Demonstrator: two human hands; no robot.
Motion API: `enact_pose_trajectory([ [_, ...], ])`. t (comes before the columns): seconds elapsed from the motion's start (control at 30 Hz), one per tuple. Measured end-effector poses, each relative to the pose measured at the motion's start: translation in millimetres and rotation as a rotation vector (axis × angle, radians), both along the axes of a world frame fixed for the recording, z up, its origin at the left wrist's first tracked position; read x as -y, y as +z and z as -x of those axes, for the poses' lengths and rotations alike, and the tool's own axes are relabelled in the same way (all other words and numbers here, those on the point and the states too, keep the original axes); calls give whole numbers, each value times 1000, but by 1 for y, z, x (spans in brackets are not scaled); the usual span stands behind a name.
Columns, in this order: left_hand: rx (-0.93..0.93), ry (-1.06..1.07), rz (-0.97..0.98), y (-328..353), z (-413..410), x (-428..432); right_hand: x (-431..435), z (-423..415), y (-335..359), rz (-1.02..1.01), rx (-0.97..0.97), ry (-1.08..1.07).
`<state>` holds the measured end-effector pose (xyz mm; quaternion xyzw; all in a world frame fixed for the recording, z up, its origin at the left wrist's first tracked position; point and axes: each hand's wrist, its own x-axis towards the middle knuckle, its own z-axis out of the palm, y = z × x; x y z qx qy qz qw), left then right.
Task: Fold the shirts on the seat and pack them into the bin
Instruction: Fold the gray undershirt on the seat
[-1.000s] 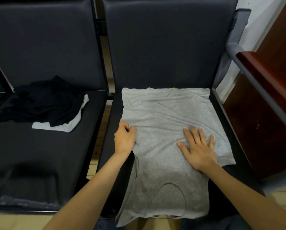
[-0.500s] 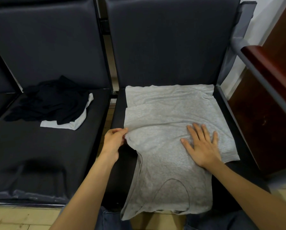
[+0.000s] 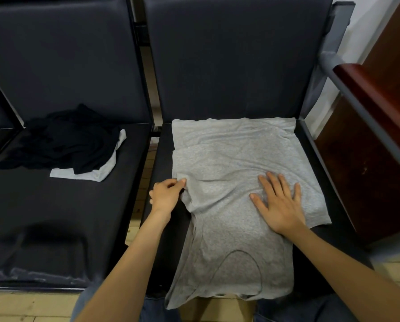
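Now our left hand pinches the grey shirt's folded edge. Our right hand presses flat on it, fingers spread

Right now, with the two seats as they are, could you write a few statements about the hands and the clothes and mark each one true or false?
1. The left hand pinches the left edge of the grey shirt. True.
2. The right hand grips a bunched sleeve. False: it lies flat on the grey shirt, fingers spread.
3. The dark clothes lie on the left seat. True.
4. The shirt's neckline lies at the far end of the right seat. False: it is at the near end, by the front edge.
5. A bin stands on the left seat. False: no bin is in view.
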<state>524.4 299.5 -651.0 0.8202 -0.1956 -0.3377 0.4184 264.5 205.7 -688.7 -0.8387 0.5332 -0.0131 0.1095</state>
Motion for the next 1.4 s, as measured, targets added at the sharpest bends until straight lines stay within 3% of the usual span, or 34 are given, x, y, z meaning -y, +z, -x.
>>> enact_pose_trajectory([
  [0.07,-206,59,226,8,4,0,0,0,0,1,2,2],
  [0.13,-203,85,343,18,4,-1,0,-1,0,8,8,5],
  [0.2,-14,63,368,24,3,-2,0,0,0,9,7,4],
  [0.27,309,0,303,25,-5,-8,0,0,0,10,3,3],
  [0.33,596,-60,123,21,-19,-15,0,-1,1,10,1,0],
  [0.43,822,-94,-201,10,-30,-20,0,-1,1,6,1,-5],
  [0.53,923,-260,34,12,-7,-21,0,-1,3,-7,-11,8],
  [0.63,774,-631,134,15,37,-23,0,-2,5,-37,25,33],
  [0.73,779,-908,-135,-5,58,-24,-6,2,13,-24,96,80],
  [0.87,767,-863,-328,-20,51,-22,-28,5,25,71,-5,59],
  [1.0,836,-836,-403,-27,55,-10,-18,4,21,-159,-175,-16],
  [1.23,901,-877,-385,-31,16,46,92,1,18,-165,-175,187],
  [1.4,960,-772,-306,-36,-2,93,141,-34,14,-165,-171,162],
])
